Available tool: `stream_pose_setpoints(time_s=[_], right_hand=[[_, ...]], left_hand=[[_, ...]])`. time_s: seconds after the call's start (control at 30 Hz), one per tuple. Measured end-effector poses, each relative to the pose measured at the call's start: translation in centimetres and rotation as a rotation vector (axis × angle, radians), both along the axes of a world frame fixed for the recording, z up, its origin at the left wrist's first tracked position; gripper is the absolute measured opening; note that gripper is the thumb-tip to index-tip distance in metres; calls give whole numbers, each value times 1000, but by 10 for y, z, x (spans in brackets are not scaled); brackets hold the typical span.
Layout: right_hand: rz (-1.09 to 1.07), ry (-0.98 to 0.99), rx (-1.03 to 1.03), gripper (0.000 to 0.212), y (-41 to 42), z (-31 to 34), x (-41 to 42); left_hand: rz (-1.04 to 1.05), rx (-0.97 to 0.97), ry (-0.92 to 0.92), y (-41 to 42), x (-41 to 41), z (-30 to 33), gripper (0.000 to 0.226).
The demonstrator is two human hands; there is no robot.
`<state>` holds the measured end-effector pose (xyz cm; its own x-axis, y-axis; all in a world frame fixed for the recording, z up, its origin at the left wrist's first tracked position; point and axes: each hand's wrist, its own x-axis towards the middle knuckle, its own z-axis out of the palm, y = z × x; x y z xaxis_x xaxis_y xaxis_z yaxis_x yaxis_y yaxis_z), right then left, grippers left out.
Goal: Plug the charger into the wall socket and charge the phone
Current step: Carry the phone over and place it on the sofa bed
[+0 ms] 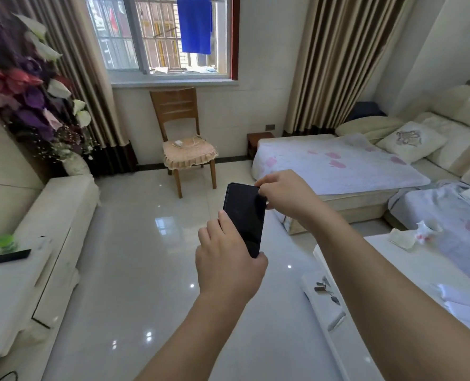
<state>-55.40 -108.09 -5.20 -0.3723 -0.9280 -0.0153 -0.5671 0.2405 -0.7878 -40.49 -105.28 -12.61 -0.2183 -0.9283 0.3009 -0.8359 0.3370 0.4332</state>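
A black phone [245, 215] with a dark screen is held upright in front of me, above the floor. My left hand [228, 259] grips its lower end, thumb along the left edge. My right hand [283, 195] pinches its top right corner. A white charger with its coiled cable [185, 143] lies on the cushioned seat of the wooden chair [179, 111] under the window. A wall socket [270, 127] sits low on the wall, right of the chair and beside the curtain.
A white cabinet [50, 215] runs along the left, with a second black phone [8, 257] and a green object on it. A sofa bed [338, 166] with pillows fills the right. A white low table [393, 270] stands near right. Glossy tile floor [135, 257] lies between.
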Motion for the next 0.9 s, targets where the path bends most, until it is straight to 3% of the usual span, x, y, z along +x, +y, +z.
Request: stream_pose_setpoints(time_s=[0.47,0.73,0.9], right_hand=[[67,-18,-51,28,-184,22,-31],[83,-291,-11,36,-290,31,-47],[65,-283,16,44,-347,30,-41]], left_hand=[[109,-51,-36,-171,-37,18,109],[160,-42,-17,-261,-51,27,105],[171,-37,-17,-316,-43,26,106]])
